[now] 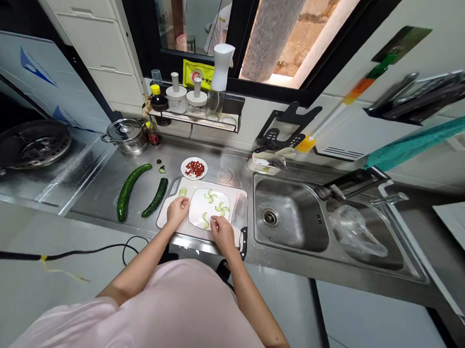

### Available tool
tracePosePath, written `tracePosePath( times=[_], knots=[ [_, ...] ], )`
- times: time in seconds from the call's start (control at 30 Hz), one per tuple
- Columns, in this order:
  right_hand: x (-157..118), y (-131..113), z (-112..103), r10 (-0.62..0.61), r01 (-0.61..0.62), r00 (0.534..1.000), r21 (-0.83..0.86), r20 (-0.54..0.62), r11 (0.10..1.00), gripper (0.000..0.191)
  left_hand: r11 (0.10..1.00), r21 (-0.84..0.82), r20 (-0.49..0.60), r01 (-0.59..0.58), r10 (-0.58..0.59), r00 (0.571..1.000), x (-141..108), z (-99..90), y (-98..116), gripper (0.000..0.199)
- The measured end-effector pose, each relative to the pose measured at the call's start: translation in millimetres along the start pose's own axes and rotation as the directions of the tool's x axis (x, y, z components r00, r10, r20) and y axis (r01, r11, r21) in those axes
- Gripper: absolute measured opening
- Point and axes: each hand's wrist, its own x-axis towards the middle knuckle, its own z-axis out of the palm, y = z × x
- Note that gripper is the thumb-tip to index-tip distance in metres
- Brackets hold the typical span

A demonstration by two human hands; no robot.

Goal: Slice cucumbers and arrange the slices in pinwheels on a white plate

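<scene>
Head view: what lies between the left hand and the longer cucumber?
In the head view, a shorter cucumber lies on the steel counter there, beside the white cutting board, between the left hand and the longer cucumber.

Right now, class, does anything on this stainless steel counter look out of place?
Yes. A crumpled clear plastic bag lies in the right basin of the steel sink, looking discarded. The steel-bladed knife on the white cutting board juts its black handle past the board's edge.

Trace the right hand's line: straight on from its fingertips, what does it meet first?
Likely the cucumber slice at the lower left of the white plate, just ahead of the right hand; depth is hard to judge from above.
</scene>
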Motion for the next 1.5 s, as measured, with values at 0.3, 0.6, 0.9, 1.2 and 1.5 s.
tracePosePath(
  times=[0.3, 0.6, 0.9, 1.2, 1.5],
  knots=[
    [-4, 5, -2, -0.014, 0.021, 0.998, 0.099, -0.064, 0.995, 0.028, 0.993, 0.058, -0.14, 0.103, -0.094, 0.986, 18, 4.4, -33, 0.028],
    [-3, 10, -5, -0.008, 0.02, 0.996, 0.145, -0.085, 0.989, 0.029, 0.978, 0.141, -0.128, 0.155, -0.138, 0.982, 34, 7.9, -31, 0.028],
    [-4, 11, -6, 0.007, 0.005, 0.996, 0.135, -0.087, 0.991, 0.03, 0.967, 0.171, -0.121, 0.189, -0.17, 0.978, 38, 11.7, -31, 0.025],
    [-4, 11, -8, 0.011, 0.004, 0.995, 0.153, -0.097, 0.988, 0.03, 0.968, -0.142, -0.14, 0.207, -0.227, 0.964, 39, 7.8, -24, 0.014],
    [6, -3, -13, -0.004, 0.034, 0.991, 0.222, -0.136, 0.974, 0.029, 0.648, -0.728, 0.143, 0.227, -0.18, 0.973, 25, -18.9, 24, 0.032]
  ],
)
